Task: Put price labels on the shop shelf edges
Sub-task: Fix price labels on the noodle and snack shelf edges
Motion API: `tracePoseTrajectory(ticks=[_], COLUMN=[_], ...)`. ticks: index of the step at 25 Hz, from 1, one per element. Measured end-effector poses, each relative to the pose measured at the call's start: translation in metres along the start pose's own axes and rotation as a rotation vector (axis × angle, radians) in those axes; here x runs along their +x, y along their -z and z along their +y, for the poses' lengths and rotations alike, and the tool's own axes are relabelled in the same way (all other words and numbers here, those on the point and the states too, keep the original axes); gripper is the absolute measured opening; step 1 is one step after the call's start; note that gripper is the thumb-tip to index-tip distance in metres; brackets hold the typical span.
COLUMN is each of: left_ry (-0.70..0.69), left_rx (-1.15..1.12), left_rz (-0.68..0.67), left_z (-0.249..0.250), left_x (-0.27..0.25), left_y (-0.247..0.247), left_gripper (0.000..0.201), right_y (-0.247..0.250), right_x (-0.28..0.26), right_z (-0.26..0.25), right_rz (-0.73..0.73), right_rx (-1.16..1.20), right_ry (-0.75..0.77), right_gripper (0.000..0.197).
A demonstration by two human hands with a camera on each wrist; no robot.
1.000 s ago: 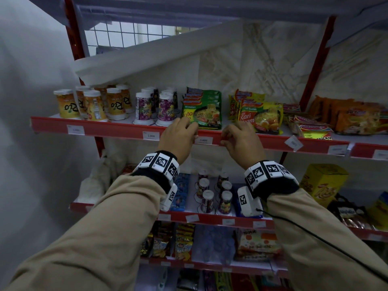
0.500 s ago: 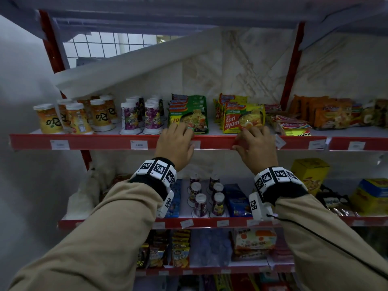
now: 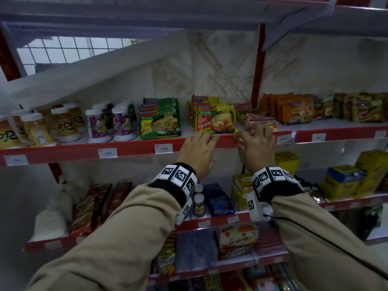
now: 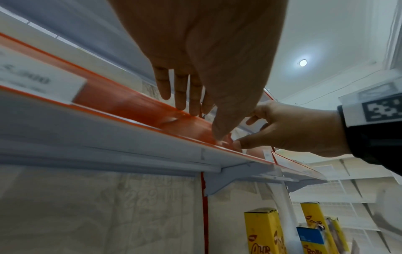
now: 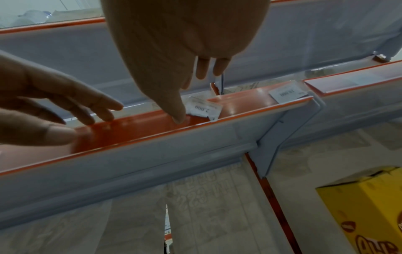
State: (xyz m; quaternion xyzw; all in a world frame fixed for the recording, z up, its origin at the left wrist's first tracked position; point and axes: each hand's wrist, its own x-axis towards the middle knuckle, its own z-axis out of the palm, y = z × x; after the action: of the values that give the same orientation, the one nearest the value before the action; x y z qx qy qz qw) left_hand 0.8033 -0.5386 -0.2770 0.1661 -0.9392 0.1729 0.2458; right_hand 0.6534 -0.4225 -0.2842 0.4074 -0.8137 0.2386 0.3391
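label (image 5: 203, 108): crumpled, half in the red rail (image 5: 135, 130)
hands: left hand (image 3: 197, 152) flat, fingers straight; right hand (image 3: 257, 148) thumb pressing beside label
risk: we expect it to tear or pop out

Left hand (image 3: 197, 152) left of right hand (image 3: 257, 149), both on shelf edge (image 3: 130, 149).

A: What stands on the upper shelf?
B: At the far left, orange drink cups (image 3: 63, 124). Beside them are purple cups (image 3: 121, 124). Next come green noodle packets (image 3: 160, 120), then yellow "Kari Ayam" packets (image 3: 215, 119), and orange packets (image 3: 294, 109) at the right.

A: And lower down?
B: Yellow boxes (image 3: 370, 164) stand at the right, with a blue packet (image 3: 218, 199) near the middle. Behind everything is a pale patterned wall (image 3: 220, 66). From the left wrist view, a round ceiling lamp (image 4: 302, 62) shines.
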Motion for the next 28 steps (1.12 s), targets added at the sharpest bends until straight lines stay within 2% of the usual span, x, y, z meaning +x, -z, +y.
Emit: tracePoseTrajectory(ticks=[5,9,13,15,17,20,22,25,28], left_ry=[0.105,0.155,0.215,0.253,0.266,0.279,0.311,0.361,0.360], left_rx=[-0.045,-0.129,-0.246,-0.276,-0.305,-0.385,-0.433,-0.481,-0.501], left_rz=[0.056,0.109,0.149,0.159,0.186,0.261,0.288,0.303,0.336], left_z=[0.025,0.031,0.035,0.036,0.037,0.039,0.040,0.040,0.038], left_x=[0.025,0.035,0.038,0.038,0.037,0.036,0.036,0.038,0.040], left_y=[-0.004,-0.007,-0.011,-0.012,-0.014,-0.016,-0.017,-0.018,-0.020], left_gripper=[0.046,0.035,0.027,0.026,0.024,0.026,0.030,0.035,0.027], right_y=[-0.001,-0.004,-0.005,-0.005,-0.003,0.002,0.003,0.000,-0.003], right_x=[0.007,0.017,0.024,0.026,0.028,0.033,0.035,0.032,0.025], right_z=[0.017,0.040,0.047,0.047,0.045,0.038,0.032,0.022,0.018], right_rz=[-0.019,-0.022,0.030,0.032,0.039,0.063,0.000,-0.191,-0.295], right_rx=[0.155,0.336,0.395,0.429,0.540,0.829,1.000,1.249,1.372], right_ry=[0.084,0.068,0.132,0.146,0.100,-0.038,-0.099,-0.186,-0.212], right_gripper=[0.031,0.036,0.011,0.005,0.007,0.016,0.019,0.012,0.011])
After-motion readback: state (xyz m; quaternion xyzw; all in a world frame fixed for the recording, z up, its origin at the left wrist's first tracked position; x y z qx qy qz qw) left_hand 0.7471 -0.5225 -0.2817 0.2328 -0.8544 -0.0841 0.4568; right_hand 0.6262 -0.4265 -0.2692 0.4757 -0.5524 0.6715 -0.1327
